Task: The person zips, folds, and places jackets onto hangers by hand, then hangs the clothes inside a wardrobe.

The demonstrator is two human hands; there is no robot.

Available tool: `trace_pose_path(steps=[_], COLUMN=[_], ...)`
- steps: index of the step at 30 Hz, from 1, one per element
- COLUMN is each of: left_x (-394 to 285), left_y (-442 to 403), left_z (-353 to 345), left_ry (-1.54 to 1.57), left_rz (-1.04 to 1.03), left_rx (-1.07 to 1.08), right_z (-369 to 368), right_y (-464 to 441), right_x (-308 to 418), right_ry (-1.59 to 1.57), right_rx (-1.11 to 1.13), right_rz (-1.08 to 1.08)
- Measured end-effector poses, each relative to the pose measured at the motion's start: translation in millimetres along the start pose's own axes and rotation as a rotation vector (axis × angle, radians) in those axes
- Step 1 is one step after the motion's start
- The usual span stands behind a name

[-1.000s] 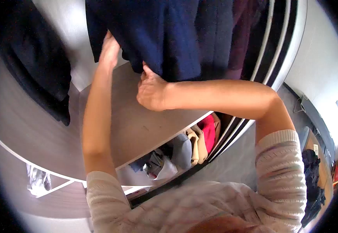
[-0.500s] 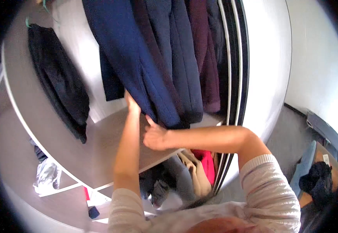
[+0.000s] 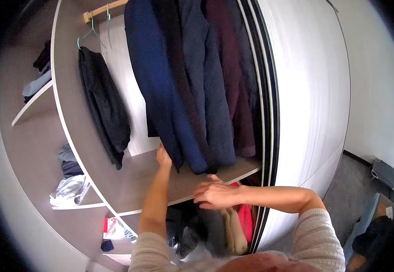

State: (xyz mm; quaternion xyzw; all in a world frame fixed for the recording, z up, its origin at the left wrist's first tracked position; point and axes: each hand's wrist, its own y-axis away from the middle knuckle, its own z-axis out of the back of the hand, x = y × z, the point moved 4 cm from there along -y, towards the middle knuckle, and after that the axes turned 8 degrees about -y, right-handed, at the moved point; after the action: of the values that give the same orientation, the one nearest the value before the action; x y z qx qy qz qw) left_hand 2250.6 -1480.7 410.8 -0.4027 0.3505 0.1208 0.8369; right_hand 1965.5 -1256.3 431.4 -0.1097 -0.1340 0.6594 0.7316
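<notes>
Long dark garments hang in a row in the wardrobe. At their left is a navy one (image 3: 160, 86), perhaps a coat, with a dark grey one (image 3: 213, 90) and a deep burgundy one (image 3: 235, 86) to its right. My left hand (image 3: 163, 156) is at the navy garment's lower left edge, its fingers partly hidden by the cloth. Just below the hems, my right hand (image 3: 215, 195) is apart from the clothes, thumb raised and fingers loosely spread, holding nothing. Beneath both is the grey-brown shelf (image 3: 147, 183).
A black garment (image 3: 104, 106) hangs from a green hanger (image 3: 88, 34) at left. Folded clothes (image 3: 70, 190) lie on side shelves. Below, beige and red clothes (image 3: 245, 220) fill the lower compartment. A white sliding door (image 3: 310, 104) stands at right, with a box (image 3: 382, 208) on the floor beyond.
My right hand has moved down and away from the navy garment's hem, its fingers loosening. My left hand stays at the garment's edge. The view has tilted up, showing the rail.
</notes>
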Motion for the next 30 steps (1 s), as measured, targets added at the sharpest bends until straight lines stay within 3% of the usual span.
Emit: trace_pose_path(steps=[8, 11, 14, 17, 19, 23, 26, 29, 30], left_x=[40, 19, -11, -16, -41, -39, -54, -108, -89], left_y=[17, 41, 60, 65, 79, 69, 73, 98, 87], left_z=[35, 67, 87, 89, 97, 85, 100, 154, 151], left_ry=[-0.033, -0.167, -0.270, -0.201, -0.105, 0.076, 0.689, 1.168, 1.266], left_rz=[-0.043, 0.012, -0.107, -0.174, -0.169, -0.175, 0.069, 0.206, 0.138], left_rx=[0.058, 0.078, -0.010, -0.050, -0.058, -0.080, 0.156, 0.329, 0.389], right_z=[16, 14, 12, 40, 53, 58, 35, 22, 17], right_y=[48, 59, 56, 44, 33, 6, -28, -54, -61], right_x=[2, 7, -10, 7, 9, -10, -22, -25, -25], right_ry=[-0.135, -0.151, -0.300, -0.367, -0.256, -0.549, -0.910, -1.029, -1.028], right_rx=[0.038, -0.070, -0.065, -0.289, -0.499, -0.524, -0.545, -0.456, -0.459], right_rz=[-0.145, -0.076, -0.099, -0.139, -0.093, -0.377, -0.343, -0.353, -0.323])
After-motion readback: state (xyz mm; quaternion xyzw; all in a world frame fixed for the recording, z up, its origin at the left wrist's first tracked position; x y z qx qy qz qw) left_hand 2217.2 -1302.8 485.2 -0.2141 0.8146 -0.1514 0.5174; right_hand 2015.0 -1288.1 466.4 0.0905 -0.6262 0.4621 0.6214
